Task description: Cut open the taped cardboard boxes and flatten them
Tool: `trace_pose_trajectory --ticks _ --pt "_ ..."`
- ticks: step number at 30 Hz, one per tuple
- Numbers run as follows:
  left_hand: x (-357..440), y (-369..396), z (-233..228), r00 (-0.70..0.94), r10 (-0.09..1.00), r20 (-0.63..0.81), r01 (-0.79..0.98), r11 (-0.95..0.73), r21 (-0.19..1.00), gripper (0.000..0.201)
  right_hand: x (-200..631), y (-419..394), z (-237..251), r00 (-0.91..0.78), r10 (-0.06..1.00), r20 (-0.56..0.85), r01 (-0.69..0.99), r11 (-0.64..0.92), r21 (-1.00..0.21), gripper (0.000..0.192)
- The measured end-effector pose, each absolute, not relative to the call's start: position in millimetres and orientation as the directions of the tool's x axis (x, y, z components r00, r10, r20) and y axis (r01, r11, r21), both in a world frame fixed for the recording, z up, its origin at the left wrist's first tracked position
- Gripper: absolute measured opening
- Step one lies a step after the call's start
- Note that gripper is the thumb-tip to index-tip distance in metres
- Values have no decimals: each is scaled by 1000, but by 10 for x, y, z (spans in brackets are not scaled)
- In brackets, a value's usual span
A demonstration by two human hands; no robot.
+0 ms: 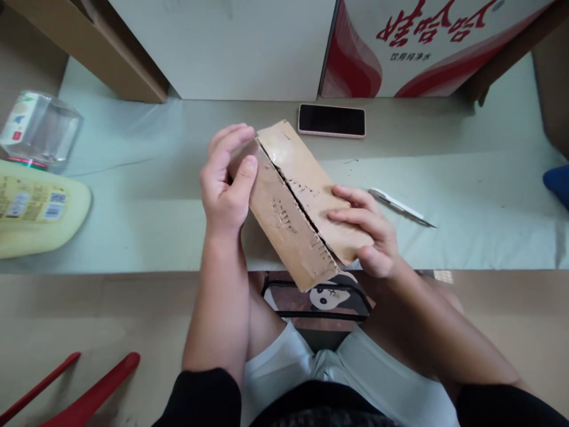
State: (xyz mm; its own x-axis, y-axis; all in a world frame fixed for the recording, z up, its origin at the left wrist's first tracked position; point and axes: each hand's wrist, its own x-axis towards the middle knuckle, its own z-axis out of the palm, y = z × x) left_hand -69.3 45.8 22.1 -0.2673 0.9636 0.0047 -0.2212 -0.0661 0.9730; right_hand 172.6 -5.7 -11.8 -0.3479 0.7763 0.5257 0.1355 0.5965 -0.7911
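Cardboard box [293, 204], one, gripped by two hands: left [226, 178], right [367, 228].

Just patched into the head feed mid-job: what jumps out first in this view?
The brown cardboard box at centre, slit open along its top seam, held by the left hand at its far end and the right hand at its near end. Behind it a black phone lies on the table, and a white knife lies to its right.
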Motion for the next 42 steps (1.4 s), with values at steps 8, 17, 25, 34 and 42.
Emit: trace_pose_trajectory --ticks 8,17,25,34,42 --pt "-786 587 -3 -148 882 447 176 -421 890 17 1750 -82 -198 -339 797 500 141 569 -810 40" --pt "-857 664 -127 -111 777 620 222 -589 777 30 1743 -58 -266 -392 719 574 142 664 -734 72" --pt "-852 658 -122 -129 806 578 264 -534 804 28 1751 -78 -283 -421 721 551 138 651 -746 74" --pt "-850 617 -76 -106 834 541 311 -489 815 17 1742 -81 -316 -396 750 531 77 603 -794 58" --pt "-856 608 -75 -49 838 544 328 -501 801 20 1721 -87 -314 -365 765 531 57 588 -807 50"
